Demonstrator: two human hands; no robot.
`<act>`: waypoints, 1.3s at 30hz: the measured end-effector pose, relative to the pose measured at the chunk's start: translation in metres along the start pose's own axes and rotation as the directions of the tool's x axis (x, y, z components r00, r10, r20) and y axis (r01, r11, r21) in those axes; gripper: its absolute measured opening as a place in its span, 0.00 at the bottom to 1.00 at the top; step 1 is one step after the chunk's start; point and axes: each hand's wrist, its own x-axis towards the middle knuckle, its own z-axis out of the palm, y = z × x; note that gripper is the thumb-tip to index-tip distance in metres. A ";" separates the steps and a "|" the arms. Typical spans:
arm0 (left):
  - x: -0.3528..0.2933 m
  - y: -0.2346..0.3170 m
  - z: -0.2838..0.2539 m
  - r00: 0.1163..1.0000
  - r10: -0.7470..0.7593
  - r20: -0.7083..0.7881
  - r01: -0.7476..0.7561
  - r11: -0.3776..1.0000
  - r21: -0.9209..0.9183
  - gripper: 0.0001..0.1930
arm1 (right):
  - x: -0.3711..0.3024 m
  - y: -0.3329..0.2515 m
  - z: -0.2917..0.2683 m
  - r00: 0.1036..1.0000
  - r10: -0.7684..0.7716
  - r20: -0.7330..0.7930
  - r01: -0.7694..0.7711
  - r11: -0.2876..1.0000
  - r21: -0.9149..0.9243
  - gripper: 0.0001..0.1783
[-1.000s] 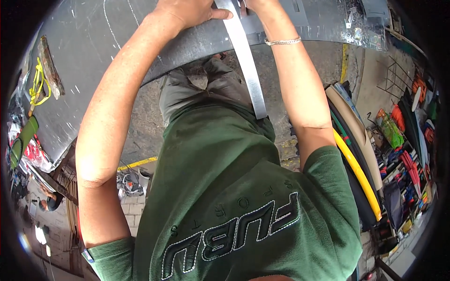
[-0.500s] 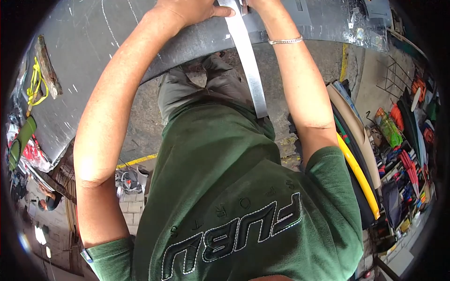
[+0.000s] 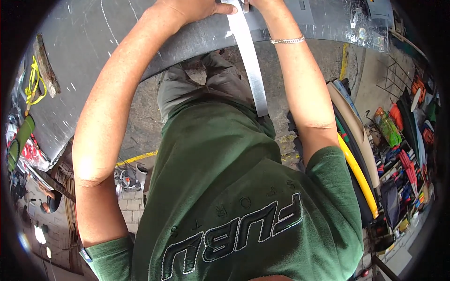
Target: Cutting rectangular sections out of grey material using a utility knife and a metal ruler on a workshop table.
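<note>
A long flat metal strip (image 3: 250, 65), like a steel ruler, runs from the top edge across the dark sheet-covered table (image 3: 89, 28) and juts past its near edge toward my body. My left hand (image 3: 190, 9) rests on the table at the top, its thumb stretched out onto the strip; its other fingers are cut off by the frame. Just right of the strip is my right hand (image 3: 265, 3), fingers bent and mostly out of frame. A small shiny metal piece (image 3: 245, 6) shows beside its fingertips; what they grip is too hidden to name.
At the table's left lie a rough stick (image 3: 46, 65) and a yellow cord (image 3: 33, 84). Clear plastic (image 3: 368, 35) covers the right end. Rolled materials, including a yellow roll (image 3: 358, 175), stand by my right side near piled goods (image 3: 403, 164). Another person (image 3: 50, 199) is at far left.
Both hands and the strip have shifted very slightly to the right. Their hold looks the same.
</note>
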 end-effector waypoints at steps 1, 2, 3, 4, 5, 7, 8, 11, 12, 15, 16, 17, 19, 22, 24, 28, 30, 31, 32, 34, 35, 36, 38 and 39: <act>-0.005 -0.004 -0.004 1.000 -0.017 -0.004 0.017 1.000 0.005 0.56 | 0.001 -0.002 0.007 1.000 -0.008 0.021 0.008 1.000 0.008 0.29; -0.006 -0.004 -0.004 1.000 -0.018 -0.009 0.018 1.000 0.009 0.56 | 0.001 -0.002 0.008 1.000 -0.007 0.024 0.006 1.000 0.008 0.29; -0.005 -0.005 -0.003 1.000 -0.015 -0.014 0.016 1.000 0.013 0.56 | 0.001 -0.002 0.008 1.000 -0.016 0.016 0.015 1.000 0.006 0.29; -0.007 -0.014 0.001 1.000 -0.013 -0.013 0.013 1.000 0.012 0.56 | 0.001 -0.002 0.008 1.000 -0.025 0.007 0.025 1.000 0.005 0.29; -0.010 -0.033 0.011 0.983 0.149 -0.103 -0.177 0.915 -0.362 0.56 | 0.001 -0.003 0.008 1.000 -0.025 0.007 0.025 1.000 0.007 0.29; -0.002 -0.062 0.052 0.939 0.243 -0.243 -0.344 0.671 -0.657 0.56 | 0.001 -0.001 0.013 0.998 -0.057 0.042 0.057 0.998 0.001 0.29; 0.010 -0.078 0.094 0.901 0.155 -0.404 -0.371 0.760 -0.534 0.56 | 0.003 -0.001 0.024 0.996 -0.051 0.071 0.050 0.999 0.009 0.29; 0.013 -0.033 0.065 0.906 0.137 -0.401 -0.262 0.924 -0.277 0.56 | -0.001 0.001 0.003 0.998 -0.062 -0.004 0.062 0.998 -0.008 0.29; 0.002 -0.020 0.037 0.967 0.076 -0.244 -0.100 0.991 -0.084 0.56 | -0.001 0.000 0.004 0.998 -0.065 -0.005 0.065 0.998 -0.002 0.28; -0.001 -0.032 0.047 0.927 0.105 -0.360 -0.114 0.993 -0.006 0.56 | 0.002 0.001 0.015 0.997 -0.071 0.018 0.071 0.997 0.007 0.27; -0.001 -0.034 0.050 0.928 0.101 -0.358 -0.110 0.994 -0.006 0.56 | 0.003 0.002 0.016 0.996 -0.082 0.021 0.082 0.997 0.007 0.26; -0.004 -0.028 0.040 0.959 0.063 -0.276 -0.077 0.996 -0.042 0.56 | -0.001 -0.005 0.021 0.997 -0.075 0.016 0.075 0.997 0.007 0.26; -0.006 -0.016 0.016 0.982 0.027 -0.189 -0.042 0.996 -0.077 0.56 | -0.009 -0.031 0.038 0.963 0.195 -0.186 -0.195 0.981 0.017 0.28; -0.002 -0.014 0.005 1.000 -0.003 0.004 0.003 0.999 0.043 0.56 | -0.009 -0.007 0.015 0.977 -0.211 0.027 0.213 0.969 -0.128 0.30; -0.007 -0.052 0.045 0.929 0.199 -0.311 -0.360 0.674 -0.645 0.56 | -0.013 -0.028 0.032 0.998 -0.027 -0.049 0.021 0.992 -0.121 0.30; 0.030 -0.062 0.136 0.630 0.052 -0.775 -0.282 0.945 -0.166 0.56 | -0.008 0.001 0.025 0.936 -0.338 0.100 0.352 0.909 -0.223 0.29; 0.009 -0.053 0.087 0.901 0.160 -0.403 -0.399 0.670 -0.626 0.56 | -0.009 0.003 0.013 0.933 -0.352 0.073 0.359 0.898 -0.253 0.29; -0.003 -0.052 0.065 0.902 0.156 -0.402 -0.395 0.674 -0.624 0.56 | -0.009 0.003 0.015 0.929 -0.363 0.078 0.370 0.892 -0.261 0.28; -0.013 -0.049 0.043 0.926 0.190 -0.326 -0.363 0.689 -0.628 0.57 | -0.008 0.003 0.018 0.928 -0.362 0.084 0.371 0.893 -0.255 0.28; -0.015 -0.038 0.032 0.944 0.216 -0.250 -0.328 0.706 -0.627 0.57 | -0.002 0.002 0.025 0.947 -0.313 0.077 0.322 0.923 -0.209 0.28; -0.011 -0.026 0.032 0.968 0.137 -0.208 -0.205 0.915 -0.349 0.57 | 0.002 0.002 0.026 0.945 -0.317 0.079 0.327 0.921 -0.210 0.28; -0.010 -0.021 0.032 0.980 0.046 -0.195 -0.052 0.998 -0.025 0.58 | 0.007 0.003 0.027 0.946 -0.318 0.067 0.325 0.924 -0.201 0.28; -0.014 -0.040 0.029 0.968 0.141 -0.209 -0.202 0.930 -0.306 0.58 | 0.020 0.002 0.029 0.942 -0.331 0.056 0.335 0.923 -0.190 0.27; -0.015 -0.049 0.027 0.943 0.227 -0.245 -0.329 0.763 -0.557 0.59 | 0.027 -0.001 0.033 0.947 -0.317 0.057 0.322 0.934 -0.152 0.27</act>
